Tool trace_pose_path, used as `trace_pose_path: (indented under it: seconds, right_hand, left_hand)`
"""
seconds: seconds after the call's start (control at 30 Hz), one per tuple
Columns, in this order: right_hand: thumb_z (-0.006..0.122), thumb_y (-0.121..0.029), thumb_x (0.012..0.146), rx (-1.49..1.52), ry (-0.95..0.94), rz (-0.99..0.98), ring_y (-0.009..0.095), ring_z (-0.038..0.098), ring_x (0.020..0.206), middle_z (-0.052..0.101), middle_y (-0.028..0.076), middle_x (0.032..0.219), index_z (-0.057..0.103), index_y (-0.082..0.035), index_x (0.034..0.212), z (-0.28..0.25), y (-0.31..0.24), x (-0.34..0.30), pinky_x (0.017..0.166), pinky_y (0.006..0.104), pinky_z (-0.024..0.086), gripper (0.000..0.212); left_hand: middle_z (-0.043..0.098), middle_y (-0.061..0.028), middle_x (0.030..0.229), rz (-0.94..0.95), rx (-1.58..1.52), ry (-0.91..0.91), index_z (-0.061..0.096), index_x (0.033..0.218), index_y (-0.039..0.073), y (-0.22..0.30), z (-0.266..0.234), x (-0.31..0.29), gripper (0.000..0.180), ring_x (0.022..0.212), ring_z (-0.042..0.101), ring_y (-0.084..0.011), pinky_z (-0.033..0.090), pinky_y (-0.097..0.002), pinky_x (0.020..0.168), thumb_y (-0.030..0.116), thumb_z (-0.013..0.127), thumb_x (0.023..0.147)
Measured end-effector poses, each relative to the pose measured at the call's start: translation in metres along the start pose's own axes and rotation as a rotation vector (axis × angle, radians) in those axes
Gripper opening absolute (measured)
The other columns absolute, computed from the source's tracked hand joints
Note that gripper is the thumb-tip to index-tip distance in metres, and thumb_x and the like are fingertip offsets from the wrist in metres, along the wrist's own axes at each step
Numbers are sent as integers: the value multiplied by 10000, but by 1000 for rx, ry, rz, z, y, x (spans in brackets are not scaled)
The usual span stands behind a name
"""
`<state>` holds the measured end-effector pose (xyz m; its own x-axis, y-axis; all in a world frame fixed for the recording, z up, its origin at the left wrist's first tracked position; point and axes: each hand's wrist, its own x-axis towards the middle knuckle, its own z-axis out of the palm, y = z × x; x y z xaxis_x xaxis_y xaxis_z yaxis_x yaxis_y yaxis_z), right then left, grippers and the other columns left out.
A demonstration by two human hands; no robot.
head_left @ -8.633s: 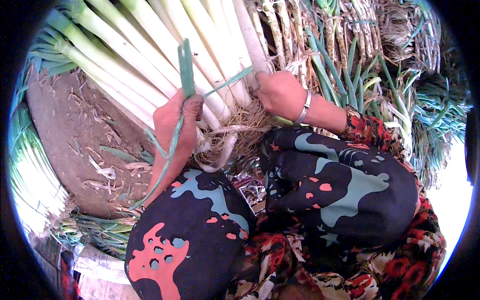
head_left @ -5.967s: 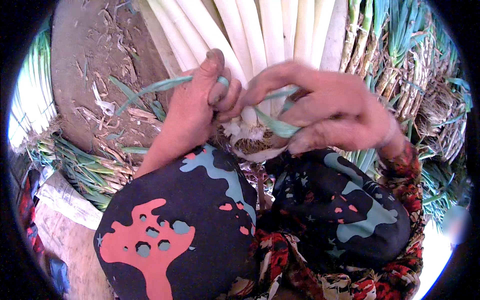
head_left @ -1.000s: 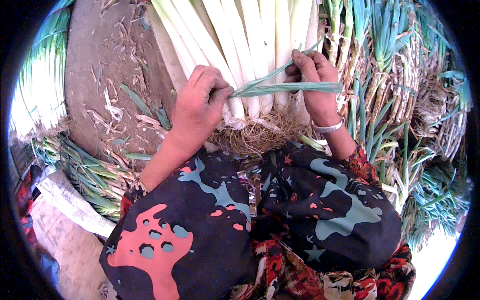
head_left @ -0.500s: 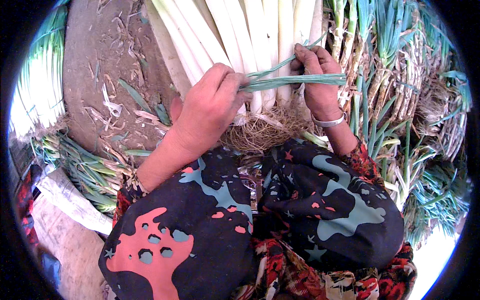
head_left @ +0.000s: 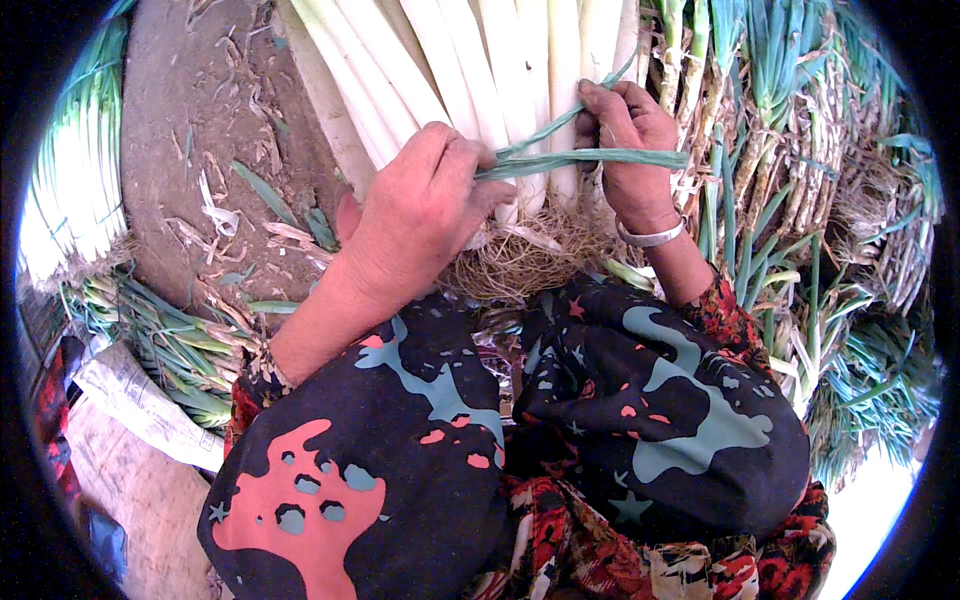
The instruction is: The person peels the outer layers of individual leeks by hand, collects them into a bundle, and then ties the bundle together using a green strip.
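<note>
A bundle of thick white green onions [head_left: 465, 70] lies ahead of my knees, its tangled brown roots [head_left: 515, 262] toward me. Green plastic twine [head_left: 590, 158] runs across the stalks just above the roots. My left hand [head_left: 425, 195] is closed on the twine at the left of the bundle. One strand slants up from there to my right hand [head_left: 632, 140], whose thumb and fingers pinch it. The other, flatter strand stretches right and its end sticks out past my right wrist. What lies under the stalks is hidden.
Unpeeled green onions [head_left: 790, 150] are heaped along the right. A tied, cleaned bundle [head_left: 75, 180] stands at the far left. Leaf scraps [head_left: 220, 205] litter the brown ground, with a loose pile of greens [head_left: 165, 335] nearer and a white printed sack [head_left: 145, 400] beside it.
My right hand has shifted slightly up and left with its strand of twine. The left hand keeps its grip in nearly the same place.
</note>
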<state>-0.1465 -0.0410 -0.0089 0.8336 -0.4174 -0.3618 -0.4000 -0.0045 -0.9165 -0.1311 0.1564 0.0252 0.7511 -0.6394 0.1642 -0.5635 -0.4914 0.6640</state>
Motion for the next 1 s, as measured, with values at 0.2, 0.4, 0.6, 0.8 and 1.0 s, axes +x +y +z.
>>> trace_pose_path:
  seconds: [0.2,0.4,0.6,0.8,1.0]
  right_hand:
    - [577,-190,791,-20,0,-79,86,513,502,568,54,562,594,50,755,0,7,2,459,235,416,243]
    - [573,-176,795,47,-1,-28,79,493,499,561,51,566,590,40,738,2,3,-2,454,234,408,225]
    - [572,-162,796,3,24,13,86,510,487,577,64,596,573,39,739,3,0,-4,456,226,422,209]
    - [539,-156,843,75,-54,-27,139,588,565,597,88,686,549,30,836,-3,-12,-15,526,248,486,186]
    - [486,-211,877,544,-310,204,240,622,763,623,152,902,537,-3,940,2,-43,-14,718,322,505,223]
  left_hand:
    - [475,-123,714,-64,244,-198,479,755,25,11,0,21,309,643,545,-283,445,-351,536,270,664,714]
    - [494,-95,686,24,344,-107,487,755,34,3,9,16,192,563,545,-228,449,-314,499,190,597,773]
    - [547,-111,652,-631,-415,82,546,832,-2,10,-14,-8,72,555,533,-174,416,-275,504,69,546,819]
    - [471,-130,671,-255,-7,138,485,767,0,-2,-15,-7,91,544,489,-300,400,-344,507,18,574,773]
    - [447,-139,664,-333,-70,129,452,751,4,-7,-11,-13,130,550,479,-320,395,-357,501,32,577,773]
